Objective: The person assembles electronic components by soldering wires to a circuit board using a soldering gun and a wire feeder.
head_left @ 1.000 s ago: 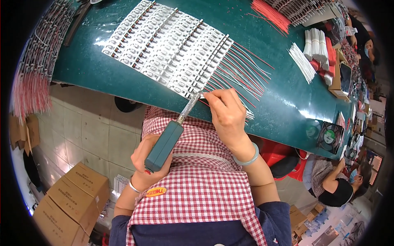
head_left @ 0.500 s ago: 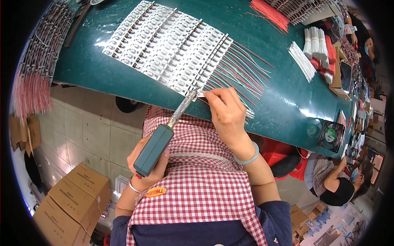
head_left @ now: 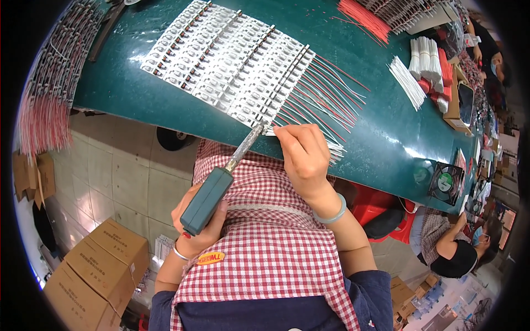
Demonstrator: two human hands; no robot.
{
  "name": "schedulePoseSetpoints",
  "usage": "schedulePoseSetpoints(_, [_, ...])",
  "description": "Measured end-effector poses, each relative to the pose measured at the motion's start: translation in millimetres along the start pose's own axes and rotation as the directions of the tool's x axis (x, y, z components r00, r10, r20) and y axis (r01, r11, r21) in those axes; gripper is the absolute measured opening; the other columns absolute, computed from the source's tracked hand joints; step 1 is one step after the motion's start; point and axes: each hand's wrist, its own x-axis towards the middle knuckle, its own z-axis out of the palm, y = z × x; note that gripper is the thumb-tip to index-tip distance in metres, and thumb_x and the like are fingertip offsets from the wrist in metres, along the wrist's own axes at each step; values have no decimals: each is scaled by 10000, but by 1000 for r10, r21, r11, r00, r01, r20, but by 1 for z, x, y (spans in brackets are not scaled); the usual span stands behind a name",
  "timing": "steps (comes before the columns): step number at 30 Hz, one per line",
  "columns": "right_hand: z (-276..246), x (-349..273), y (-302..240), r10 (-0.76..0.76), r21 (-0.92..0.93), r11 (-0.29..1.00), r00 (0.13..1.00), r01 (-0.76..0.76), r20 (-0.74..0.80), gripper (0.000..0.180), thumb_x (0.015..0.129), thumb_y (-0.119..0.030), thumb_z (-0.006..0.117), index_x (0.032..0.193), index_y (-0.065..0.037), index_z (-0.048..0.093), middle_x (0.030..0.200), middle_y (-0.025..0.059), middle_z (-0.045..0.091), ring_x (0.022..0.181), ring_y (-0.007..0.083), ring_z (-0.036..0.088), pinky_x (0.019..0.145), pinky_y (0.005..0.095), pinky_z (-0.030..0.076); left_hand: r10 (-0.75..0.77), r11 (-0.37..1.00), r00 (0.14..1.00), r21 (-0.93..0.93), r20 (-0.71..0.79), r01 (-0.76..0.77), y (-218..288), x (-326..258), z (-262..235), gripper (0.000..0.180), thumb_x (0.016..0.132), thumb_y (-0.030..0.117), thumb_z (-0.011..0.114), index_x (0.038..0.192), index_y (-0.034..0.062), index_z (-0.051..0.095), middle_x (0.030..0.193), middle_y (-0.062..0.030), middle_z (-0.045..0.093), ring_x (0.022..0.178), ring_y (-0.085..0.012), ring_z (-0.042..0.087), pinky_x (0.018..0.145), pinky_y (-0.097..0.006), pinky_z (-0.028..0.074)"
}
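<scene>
My left hand is closed around the dark green handle of a soldering iron. Its long, stained metal barrel slants up and away, and the tip meets the near right corner of a white circuit board panel. This panel carries rows of small components and dark strips. At the same corner, my right hand pinches a thin white wire between thumb and forefinger, close to the iron's tip. From the panel's right edge, red and white wires fan out across the green table.
Wired boards hang at the left table edge. Red wires and white wire bundles lie at the far right, beside a cardboard box. A small fan stands near the right edge. Cartons sit lower left; a co-worker sits right.
The panel and its wires have shifted very slightly right. My right hand has dropped a little toward me, while the iron's tip stays at the panel's near corner.
</scene>
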Motion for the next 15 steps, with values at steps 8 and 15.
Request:
schedulePoseSetpoints(8, [5, -7, 1, 37, -8, 999, 998, -36, 54, 270, 709, 48, 683, 974, 1, 693, 877, 84, 629, 777, 242, 585, 639, 352, 494, -53, 998, 998, -28, 36, 54, 1, -2, 0, 236, 758, -4, 761, 975, -68, 693, 971, -187, 695, 838, -310, 709, 732, -343, 569])
schedulePoseSetpoints(15, [5, -7, 0, 45, -21, 999, 997, -44, 61, 256, 711, 42, 685, 963, 0, 693, 878, 81, 625, 774, 240, 580, 639, 348, 492, 8, 1000, 1000, -5, 12, -8, 12, 13, 3, 211, 750, -19, 754, 940, -72, 680, 929, -179, 676, 795, -296, 694, 691, -331, 557])
